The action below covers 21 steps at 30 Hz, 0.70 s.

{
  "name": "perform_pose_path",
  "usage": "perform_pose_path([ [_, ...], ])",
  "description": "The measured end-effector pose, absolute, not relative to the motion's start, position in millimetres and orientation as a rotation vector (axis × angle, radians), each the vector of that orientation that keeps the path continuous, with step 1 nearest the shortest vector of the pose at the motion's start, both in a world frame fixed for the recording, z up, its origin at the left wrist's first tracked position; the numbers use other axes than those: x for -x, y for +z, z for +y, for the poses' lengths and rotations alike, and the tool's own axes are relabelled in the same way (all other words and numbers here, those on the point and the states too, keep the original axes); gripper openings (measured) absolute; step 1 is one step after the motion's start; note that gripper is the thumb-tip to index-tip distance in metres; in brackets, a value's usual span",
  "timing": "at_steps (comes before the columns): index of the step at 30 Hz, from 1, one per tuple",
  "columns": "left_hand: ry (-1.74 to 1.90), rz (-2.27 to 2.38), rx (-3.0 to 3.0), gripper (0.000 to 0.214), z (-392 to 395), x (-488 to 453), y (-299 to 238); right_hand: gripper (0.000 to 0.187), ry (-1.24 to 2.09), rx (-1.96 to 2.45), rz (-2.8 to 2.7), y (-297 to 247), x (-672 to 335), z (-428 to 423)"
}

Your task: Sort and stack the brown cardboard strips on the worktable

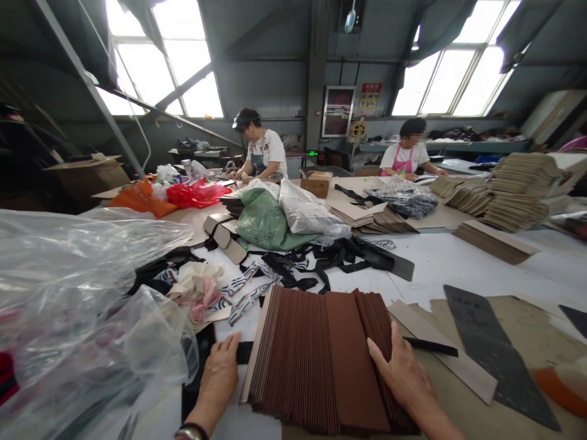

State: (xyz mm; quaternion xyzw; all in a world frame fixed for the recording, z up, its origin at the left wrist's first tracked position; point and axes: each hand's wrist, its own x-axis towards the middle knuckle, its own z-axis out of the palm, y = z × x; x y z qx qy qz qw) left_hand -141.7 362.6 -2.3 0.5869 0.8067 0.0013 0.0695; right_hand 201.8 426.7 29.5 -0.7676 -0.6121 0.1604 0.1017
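A thick row of brown folded panels [298,360] stands packed on edge in front of me, with one broad panel face [355,360] turned up toward the right. A black strap [245,352] shows at the row's left side, and my left hand [220,373] has its fingers closed on that end. My right hand [403,373] rests against the right part of the row, thumb and fingers apart, touching the panels. Beyond it a black strip end [435,346] sticks out to the right. Whether the two black ends join beneath the panels is hidden.
Clear plastic sheeting [92,330] covers the left. Black scraps [316,260], a green bag [263,220] and a white bag [307,211] lie ahead. A dark template [495,354] and stacked tan pieces [518,189] are right. Two people [263,150] work across the table.
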Motion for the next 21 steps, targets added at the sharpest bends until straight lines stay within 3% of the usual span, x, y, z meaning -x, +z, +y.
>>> perform_pose_path([
  [4, -0.109, 2.388, -1.813, 0.051, 368, 138, 7, 0.079, 0.739, 2.138, -1.715, 26, -216, 440],
  [9, -0.123, 2.408, -1.793, 0.043, 376, 138, 13, 0.056, 0.839, 2.175, -1.617, 11, -256, 466],
  [16, 0.129, 2.296, -1.653, 0.029, 389, 139, 2, 0.043, 0.816, 2.277, -1.785, 1, -263, 487],
  [21, 0.359, 2.259, -1.451, 0.021, 399, 142, 1, 0.017, 0.785, 2.297, -1.901, 12, -253, 489],
])
